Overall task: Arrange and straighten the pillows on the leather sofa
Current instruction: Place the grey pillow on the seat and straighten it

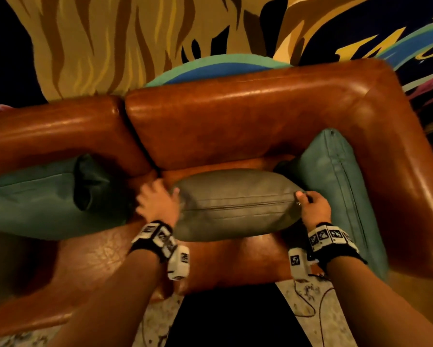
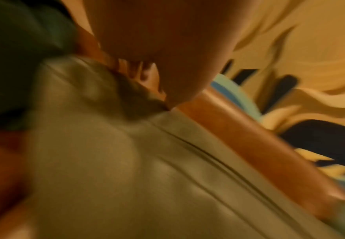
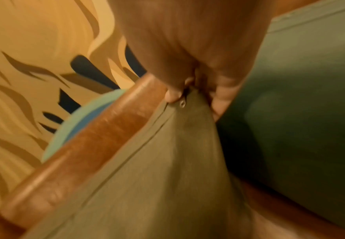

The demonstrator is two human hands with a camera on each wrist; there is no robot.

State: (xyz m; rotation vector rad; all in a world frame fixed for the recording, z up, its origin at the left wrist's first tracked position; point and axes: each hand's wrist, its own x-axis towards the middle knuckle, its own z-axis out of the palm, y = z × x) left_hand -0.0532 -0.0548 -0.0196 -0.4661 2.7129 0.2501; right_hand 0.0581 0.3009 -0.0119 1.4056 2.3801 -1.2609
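— On the sofa (image 1: 235,261) seat, where's the grey pillow (image 1: 235,204)?
— Mid-seat, just left of a teal pillow (image 1: 335,176). My right hand (image 1: 313,209) pinches its right corner; my left hand (image 1: 158,201) grips the left end. Soft, light, slick, I judge: corners hold best.

One grey pillow (image 1: 235,204), two teal pillows (image 1: 35,196) (image 1: 335,171), one leather sofa (image 1: 235,116), two hands (image 1: 158,201) (image 1: 313,209).

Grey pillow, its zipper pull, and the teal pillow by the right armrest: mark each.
grey pillow (image 1: 235,194): head view, centre of its upper face, above the seam.
zipper pull (image 3: 181,103): right wrist view, metal ring at the pinched corner.
teal pillow (image 1: 335,176): head view, upward-facing edge panel beside its seam.
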